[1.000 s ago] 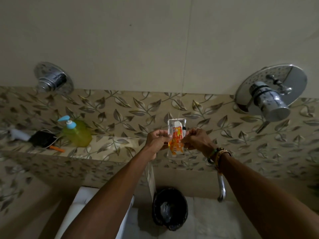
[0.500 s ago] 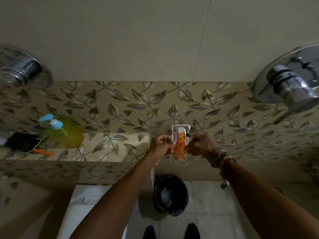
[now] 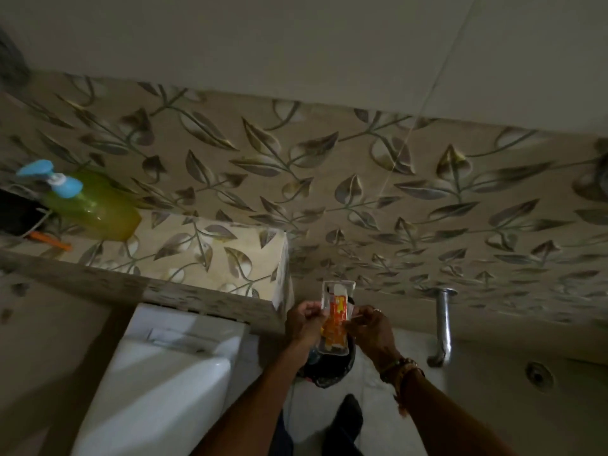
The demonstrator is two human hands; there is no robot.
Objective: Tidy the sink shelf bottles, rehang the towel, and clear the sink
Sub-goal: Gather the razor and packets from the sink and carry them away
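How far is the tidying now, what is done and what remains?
Nothing looks finished from here. In hand: both the left hand and right hand pinch an orange packet above the black bin, probably to throw it away. Left: the green pump bottle and an orange item sit on the ledge; no towel or sink is in view.

Wears stacked beaded bracelets (image 3: 403, 370), green, yellow and brown, at the right wrist; carries a pale ring (image 3: 377, 311) on the right hand (image 3: 373, 329); shows bare forearms (image 3: 250, 406) and a dark shoe (image 3: 350, 411).
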